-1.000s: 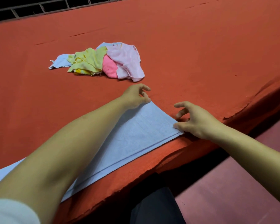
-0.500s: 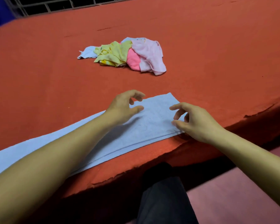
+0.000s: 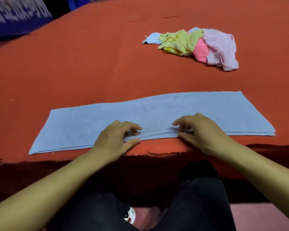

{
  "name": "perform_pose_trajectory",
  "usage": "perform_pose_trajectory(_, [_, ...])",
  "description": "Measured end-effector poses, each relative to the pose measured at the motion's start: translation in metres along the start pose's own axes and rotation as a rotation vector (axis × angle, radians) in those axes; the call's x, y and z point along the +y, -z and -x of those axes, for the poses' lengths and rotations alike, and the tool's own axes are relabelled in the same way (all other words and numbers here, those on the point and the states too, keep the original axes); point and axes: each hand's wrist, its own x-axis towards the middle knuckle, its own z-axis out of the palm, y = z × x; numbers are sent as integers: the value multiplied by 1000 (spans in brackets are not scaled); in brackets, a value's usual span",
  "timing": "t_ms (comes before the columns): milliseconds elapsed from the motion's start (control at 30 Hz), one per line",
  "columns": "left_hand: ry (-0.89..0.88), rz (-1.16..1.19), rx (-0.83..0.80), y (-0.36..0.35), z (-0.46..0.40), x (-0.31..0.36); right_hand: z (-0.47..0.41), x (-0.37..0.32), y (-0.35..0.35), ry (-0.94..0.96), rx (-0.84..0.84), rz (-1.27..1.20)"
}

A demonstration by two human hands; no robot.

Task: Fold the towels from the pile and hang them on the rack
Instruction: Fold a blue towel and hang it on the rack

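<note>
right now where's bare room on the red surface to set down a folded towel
Bare red surface lies left of the towel pile and in the band between pile and blue towel. The near edge is crowded: left hand and right hand on the towel.

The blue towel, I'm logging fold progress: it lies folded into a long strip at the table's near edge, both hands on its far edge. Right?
Not quite. In the head view both hands, left hand and right hand, are on the blue towel at its near edge, not the far one.
</note>
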Motion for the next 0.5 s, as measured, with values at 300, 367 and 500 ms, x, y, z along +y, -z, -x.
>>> perform_pose_trajectory(300, [-27,-37,17,1,-5,-1,2,6,11,-17,10,61])
perform_pose_trajectory(367, [-35,-39,30,1,-5,1,4,4,11,-4,18,79])
perform_pose_trajectory(500, [-37,3,49,2,-2,3,9,3,15,5,57,13])
